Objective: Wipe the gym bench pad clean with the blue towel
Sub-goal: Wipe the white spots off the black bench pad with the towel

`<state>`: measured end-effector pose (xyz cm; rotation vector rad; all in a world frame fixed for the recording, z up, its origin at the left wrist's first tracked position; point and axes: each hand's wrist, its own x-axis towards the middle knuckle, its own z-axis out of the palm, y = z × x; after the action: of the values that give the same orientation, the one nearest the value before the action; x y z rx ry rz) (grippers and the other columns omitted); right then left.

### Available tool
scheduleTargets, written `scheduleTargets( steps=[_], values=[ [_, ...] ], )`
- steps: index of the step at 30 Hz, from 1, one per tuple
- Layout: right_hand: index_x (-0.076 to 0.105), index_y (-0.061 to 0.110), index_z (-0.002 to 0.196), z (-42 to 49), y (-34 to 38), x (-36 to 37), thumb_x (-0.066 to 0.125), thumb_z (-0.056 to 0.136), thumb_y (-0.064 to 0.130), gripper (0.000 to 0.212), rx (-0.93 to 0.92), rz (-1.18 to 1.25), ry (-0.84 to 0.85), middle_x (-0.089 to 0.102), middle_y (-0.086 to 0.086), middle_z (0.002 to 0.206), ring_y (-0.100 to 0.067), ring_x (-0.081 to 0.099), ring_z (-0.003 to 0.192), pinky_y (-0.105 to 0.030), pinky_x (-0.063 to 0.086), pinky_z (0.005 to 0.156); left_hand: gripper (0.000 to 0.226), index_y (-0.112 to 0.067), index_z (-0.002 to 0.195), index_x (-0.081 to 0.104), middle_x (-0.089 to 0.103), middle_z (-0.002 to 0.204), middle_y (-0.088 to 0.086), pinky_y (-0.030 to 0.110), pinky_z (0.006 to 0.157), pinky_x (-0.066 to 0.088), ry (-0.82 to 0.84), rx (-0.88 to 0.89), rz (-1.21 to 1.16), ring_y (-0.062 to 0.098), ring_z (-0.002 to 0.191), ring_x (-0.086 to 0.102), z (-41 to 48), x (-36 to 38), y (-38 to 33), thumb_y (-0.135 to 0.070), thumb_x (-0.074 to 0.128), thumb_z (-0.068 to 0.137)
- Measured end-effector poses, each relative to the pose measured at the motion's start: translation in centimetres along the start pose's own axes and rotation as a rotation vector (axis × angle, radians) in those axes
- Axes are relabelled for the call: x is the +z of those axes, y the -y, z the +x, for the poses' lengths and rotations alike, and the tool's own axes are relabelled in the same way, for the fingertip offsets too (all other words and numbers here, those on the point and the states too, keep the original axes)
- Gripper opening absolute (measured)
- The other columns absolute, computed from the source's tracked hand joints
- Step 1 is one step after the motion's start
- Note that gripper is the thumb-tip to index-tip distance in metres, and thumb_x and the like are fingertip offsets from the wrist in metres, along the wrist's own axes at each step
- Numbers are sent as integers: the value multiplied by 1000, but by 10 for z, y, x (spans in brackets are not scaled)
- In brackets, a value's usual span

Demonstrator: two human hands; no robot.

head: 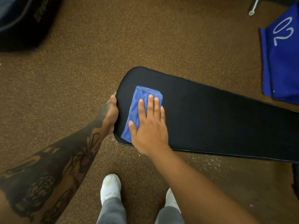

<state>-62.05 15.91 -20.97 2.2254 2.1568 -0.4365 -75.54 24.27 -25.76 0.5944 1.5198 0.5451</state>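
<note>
A long black gym bench pad (210,120) runs from the centre of the view off to the right. On its rounded near-left end lies a folded blue towel (139,101). My right hand (150,125) rests flat on the towel, fingers spread and pointing away from me, palm pressing it onto the pad. My left hand (110,113) curls around the pad's left end edge, thumb side up, fingers hidden under the rim.
Speckled brown rubber floor (145,38) surrounds the bench. A blue cloth marked "02" (283,54) hangs at the right, with a metal leg (253,8) above it. A dark bag (22,21) sits at the top left. My white shoes (110,188) stand below the pad.
</note>
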Motion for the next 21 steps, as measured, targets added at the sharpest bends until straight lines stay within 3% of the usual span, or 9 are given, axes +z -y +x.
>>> scheduleTargets(
  steps=[3,7,9,12,15,21],
  values=[
    [4,14,159,-35,-7,4,24,99,54,75,-80,-40,43,-10,-15,165,-29,-17,151,-49,1,123,48,-34,121,66,73,114,-7,32,87,53,-50,34,-37,11,104,69,-9,4,-10,-51,24,106],
    [5,14,159,0,-26,-3,26,97,53,76,4,-101,4,-6,-15,166,-29,-10,152,-50,0,122,43,-33,105,66,72,87,-14,17,56,50,-76,48,-39,-4,66,69,-20,10,-16,-40,24,109],
    [5,12,158,35,-26,-12,31,96,51,78,43,-80,-12,-6,-17,165,-32,-10,152,-49,-2,123,43,-32,104,66,70,84,-15,14,49,49,-79,61,-28,-4,62,69,-18,8,-15,-40,24,109],
    [5,11,158,63,-14,-17,35,97,48,77,-8,-60,-9,-6,-19,165,-35,-11,152,-48,-3,123,44,-31,115,67,73,97,-11,25,73,56,-82,58,-37,7,88,71,-8,5,-9,-46,27,108],
    [6,14,158,33,-7,-10,31,97,46,74,-142,-61,-13,-5,-17,165,-33,-11,152,-48,-2,123,50,-29,121,69,75,115,-4,33,96,52,-64,84,-38,11,103,70,-1,2,-4,-51,26,105],
    [2,15,159,-2,-31,-14,22,92,49,78,-93,-100,62,-10,-14,166,-29,-16,151,-50,0,123,47,-35,116,70,74,111,-6,34,89,53,-97,56,-13,14,101,70,-7,4,-8,-52,28,104]
  ],
)
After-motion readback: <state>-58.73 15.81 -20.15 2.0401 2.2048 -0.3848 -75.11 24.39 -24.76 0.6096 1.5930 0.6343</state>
